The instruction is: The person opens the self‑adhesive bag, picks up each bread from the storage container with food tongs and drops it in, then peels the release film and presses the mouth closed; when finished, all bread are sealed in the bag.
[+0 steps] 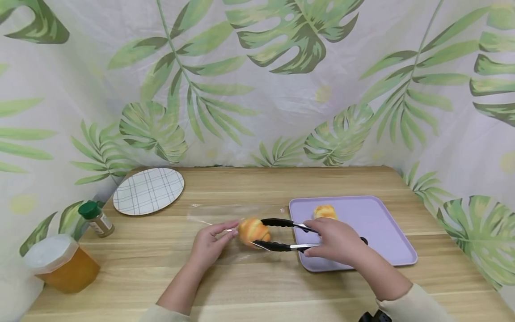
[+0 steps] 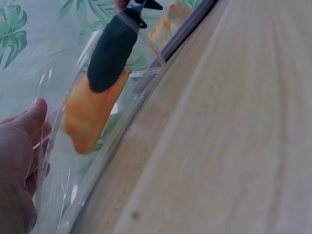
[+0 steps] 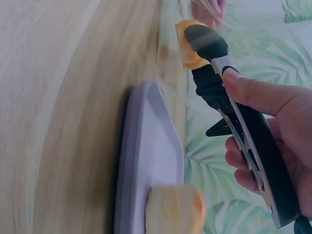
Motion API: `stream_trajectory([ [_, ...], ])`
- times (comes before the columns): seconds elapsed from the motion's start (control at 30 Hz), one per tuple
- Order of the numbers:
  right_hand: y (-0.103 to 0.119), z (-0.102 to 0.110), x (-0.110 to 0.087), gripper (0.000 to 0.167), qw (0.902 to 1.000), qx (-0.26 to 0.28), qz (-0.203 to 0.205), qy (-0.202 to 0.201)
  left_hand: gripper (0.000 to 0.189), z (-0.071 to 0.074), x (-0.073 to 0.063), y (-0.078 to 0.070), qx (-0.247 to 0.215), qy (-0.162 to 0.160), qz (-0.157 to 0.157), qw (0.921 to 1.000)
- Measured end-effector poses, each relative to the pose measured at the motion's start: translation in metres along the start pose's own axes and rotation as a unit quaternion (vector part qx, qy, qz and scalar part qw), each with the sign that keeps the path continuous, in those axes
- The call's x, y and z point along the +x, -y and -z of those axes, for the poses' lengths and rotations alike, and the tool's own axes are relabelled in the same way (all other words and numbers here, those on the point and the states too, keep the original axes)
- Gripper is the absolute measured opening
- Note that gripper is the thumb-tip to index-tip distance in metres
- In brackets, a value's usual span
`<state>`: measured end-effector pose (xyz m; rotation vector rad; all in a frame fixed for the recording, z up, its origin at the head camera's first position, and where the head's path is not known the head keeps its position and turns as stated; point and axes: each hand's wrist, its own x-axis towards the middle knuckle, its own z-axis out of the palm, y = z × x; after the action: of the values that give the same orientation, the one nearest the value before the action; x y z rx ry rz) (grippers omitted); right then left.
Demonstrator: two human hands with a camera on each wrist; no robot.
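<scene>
My right hand (image 1: 335,239) grips black-and-silver tongs (image 1: 277,246), its thumb along one arm in the right wrist view. The black tongs tips lie on both sides of an orange-yellow bread roll (image 1: 254,232). A clear plastic bag (image 1: 225,212) surrounds the roll and the tongs tips, as the left wrist view shows. My left hand (image 1: 211,245) pinches the bag's edge between thumb and fingers, just left of the roll. Under and beyond my right hand, a second bread piece (image 1: 325,211) sits on the lilac tray (image 1: 386,237), partly hidden in the head view.
On the left of the wooden table (image 1: 241,286) stand a tub with orange contents (image 1: 70,273) and a green-capped spice jar (image 1: 98,220). A checked oval plate (image 1: 149,191) lies at the back left. Leaf-patterned cloth (image 1: 257,89) hangs behind the table.
</scene>
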<state>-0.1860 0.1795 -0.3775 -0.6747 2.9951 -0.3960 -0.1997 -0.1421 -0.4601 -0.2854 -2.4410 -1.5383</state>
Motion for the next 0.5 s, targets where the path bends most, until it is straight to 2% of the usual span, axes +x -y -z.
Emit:
stream_trajectory([
  [0.4,0.014,-0.014,0.017,0.068,0.997,-0.024,0.074,0.002,0.022,-0.002,-0.002,-0.006,-0.019,0.0,-0.009,0.9998],
  [0.5,0.016,-0.016,0.02,0.068,0.9958,-0.022,0.089,0.005,0.023,-0.003,-0.002,-0.008,-0.032,0.005,-0.022,0.9992],
])
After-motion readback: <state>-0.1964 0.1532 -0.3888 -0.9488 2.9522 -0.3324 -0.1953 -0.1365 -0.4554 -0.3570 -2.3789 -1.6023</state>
